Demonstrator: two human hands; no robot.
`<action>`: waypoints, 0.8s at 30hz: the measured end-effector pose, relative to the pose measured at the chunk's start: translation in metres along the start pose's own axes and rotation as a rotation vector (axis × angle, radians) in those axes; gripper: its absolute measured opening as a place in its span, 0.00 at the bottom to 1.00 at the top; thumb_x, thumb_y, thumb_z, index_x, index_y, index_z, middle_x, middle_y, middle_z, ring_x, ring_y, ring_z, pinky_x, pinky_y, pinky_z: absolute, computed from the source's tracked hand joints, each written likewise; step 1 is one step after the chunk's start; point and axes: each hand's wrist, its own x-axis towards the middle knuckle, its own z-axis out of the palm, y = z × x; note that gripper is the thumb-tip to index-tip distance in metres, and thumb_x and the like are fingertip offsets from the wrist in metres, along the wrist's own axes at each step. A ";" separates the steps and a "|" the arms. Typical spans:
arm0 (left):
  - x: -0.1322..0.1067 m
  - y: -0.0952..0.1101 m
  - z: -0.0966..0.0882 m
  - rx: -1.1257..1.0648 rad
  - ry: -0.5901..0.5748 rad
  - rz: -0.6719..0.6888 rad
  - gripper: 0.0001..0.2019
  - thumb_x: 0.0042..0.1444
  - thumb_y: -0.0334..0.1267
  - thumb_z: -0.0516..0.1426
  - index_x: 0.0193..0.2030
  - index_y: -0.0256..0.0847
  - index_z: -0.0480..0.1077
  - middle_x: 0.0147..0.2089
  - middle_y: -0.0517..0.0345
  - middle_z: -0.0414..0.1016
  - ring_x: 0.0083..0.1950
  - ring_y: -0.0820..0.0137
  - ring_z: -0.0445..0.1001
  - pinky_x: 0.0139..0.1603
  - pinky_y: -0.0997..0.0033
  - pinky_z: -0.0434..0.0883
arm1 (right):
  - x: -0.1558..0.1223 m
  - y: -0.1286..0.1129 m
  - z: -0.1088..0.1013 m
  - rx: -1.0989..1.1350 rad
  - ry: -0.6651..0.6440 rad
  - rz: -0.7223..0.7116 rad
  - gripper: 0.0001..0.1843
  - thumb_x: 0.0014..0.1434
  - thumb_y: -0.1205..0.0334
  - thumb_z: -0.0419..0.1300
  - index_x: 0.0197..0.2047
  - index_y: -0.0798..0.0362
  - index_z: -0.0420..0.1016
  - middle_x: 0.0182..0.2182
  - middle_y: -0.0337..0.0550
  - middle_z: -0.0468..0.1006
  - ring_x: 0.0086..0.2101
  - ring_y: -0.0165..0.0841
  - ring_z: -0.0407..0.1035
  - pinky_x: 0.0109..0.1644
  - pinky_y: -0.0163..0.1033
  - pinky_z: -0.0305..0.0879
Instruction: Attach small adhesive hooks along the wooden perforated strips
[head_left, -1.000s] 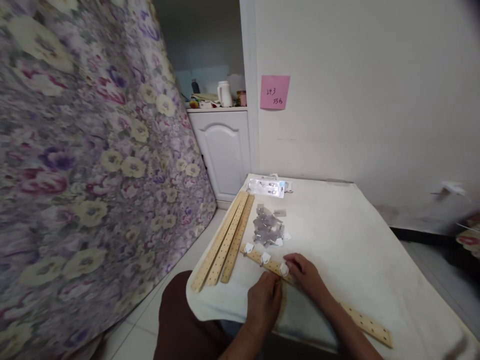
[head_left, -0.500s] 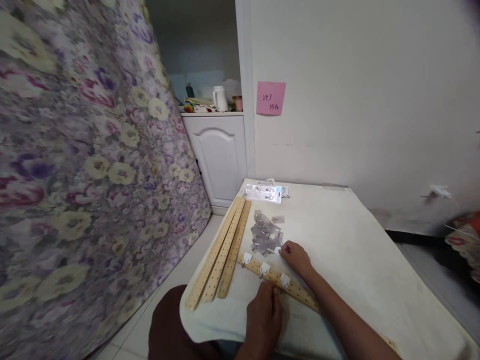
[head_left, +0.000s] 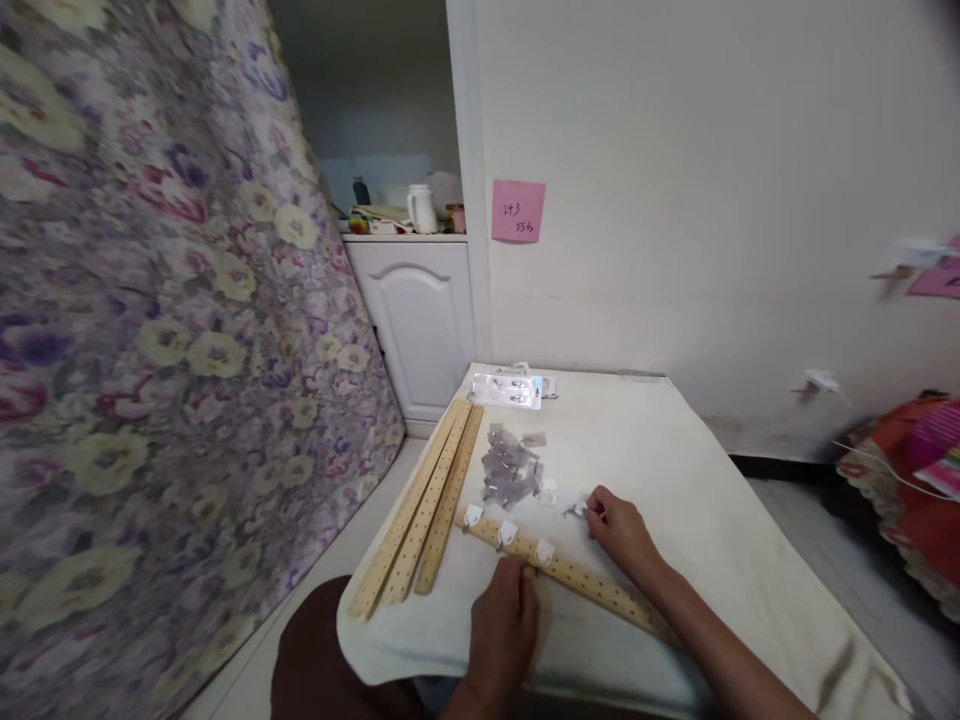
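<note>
My left hand [head_left: 504,615] is closed at the near edge of a perforated wooden strip [head_left: 600,588], its fingertips pinching there. Three white adhesive hooks [head_left: 507,534] sit in a row along that strip's left part. Above the strip, my right hand [head_left: 616,530] pinches a small white hook [head_left: 578,509] with a metallic-looking end; the fingers cover part of it. Left of that hand lies a pile of small greyish clear pieces with metal parts [head_left: 510,468]. A white piece [head_left: 547,491] rests at the pile's right edge.
Three more perforated wooden strips [head_left: 426,505] lie lengthwise on the left of the cloth-covered table [head_left: 675,470]. Clear packaging [head_left: 506,390] lies at the far edge. A floral curtain [head_left: 187,350] hangs at left; a wall stands behind the table.
My right hand has moved right, away from the pile, with the small white hook in its fingers. My left hand stays at the strip. The view has shifted slightly right.
</note>
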 end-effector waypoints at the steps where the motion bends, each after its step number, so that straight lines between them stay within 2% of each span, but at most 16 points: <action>1: 0.000 0.000 0.000 -0.005 0.005 0.004 0.10 0.63 0.38 0.44 0.44 0.45 0.64 0.40 0.57 0.72 0.42 0.67 0.72 0.43 0.67 0.67 | -0.003 0.002 -0.004 0.074 -0.017 0.036 0.07 0.53 0.57 0.52 0.26 0.49 0.61 0.18 0.35 0.72 0.22 0.32 0.69 0.29 0.35 0.61; 6: 0.003 0.001 -0.003 -0.041 0.043 -0.007 0.10 0.62 0.39 0.45 0.43 0.44 0.65 0.37 0.59 0.72 0.39 0.68 0.72 0.41 0.68 0.68 | -0.022 0.008 -0.017 0.474 -0.129 0.235 0.11 0.48 0.51 0.56 0.28 0.50 0.63 0.19 0.35 0.73 0.21 0.31 0.69 0.26 0.36 0.65; 10: 0.000 0.009 -0.008 -0.124 0.074 -0.017 0.10 0.60 0.40 0.47 0.42 0.42 0.66 0.31 0.62 0.71 0.32 0.71 0.70 0.36 0.72 0.67 | -0.039 0.009 -0.021 0.618 -0.178 0.245 0.15 0.47 0.51 0.58 0.34 0.53 0.68 0.22 0.35 0.73 0.20 0.29 0.67 0.25 0.34 0.63; 13: -0.014 0.020 -0.006 -0.146 0.009 0.024 0.09 0.61 0.39 0.47 0.41 0.42 0.67 0.30 0.62 0.69 0.30 0.72 0.69 0.34 0.73 0.66 | -0.045 0.011 -0.022 0.620 -0.216 0.182 0.15 0.49 0.53 0.57 0.37 0.54 0.70 0.21 0.34 0.71 0.19 0.27 0.63 0.24 0.33 0.59; 16: -0.030 0.031 0.003 -0.134 -0.127 0.130 0.09 0.61 0.36 0.46 0.39 0.43 0.67 0.34 0.60 0.71 0.34 0.72 0.70 0.36 0.73 0.67 | -0.046 0.015 -0.020 0.527 -0.231 0.104 0.13 0.51 0.56 0.56 0.35 0.55 0.73 0.21 0.36 0.72 0.22 0.28 0.65 0.27 0.33 0.60; 18: -0.037 0.037 0.009 -0.116 -0.179 0.198 0.09 0.60 0.34 0.46 0.40 0.44 0.67 0.36 0.58 0.72 0.37 0.70 0.70 0.38 0.72 0.67 | -0.045 0.019 -0.018 0.453 -0.228 0.058 0.12 0.51 0.58 0.55 0.35 0.55 0.74 0.22 0.37 0.74 0.25 0.30 0.67 0.31 0.34 0.61; 24: -0.035 0.040 0.016 -0.071 -0.143 0.246 0.11 0.59 0.31 0.47 0.42 0.43 0.68 0.37 0.54 0.71 0.40 0.66 0.70 0.41 0.67 0.69 | -0.046 0.022 -0.010 0.352 -0.283 -0.016 0.14 0.53 0.60 0.54 0.38 0.55 0.77 0.26 0.40 0.78 0.29 0.32 0.69 0.34 0.35 0.62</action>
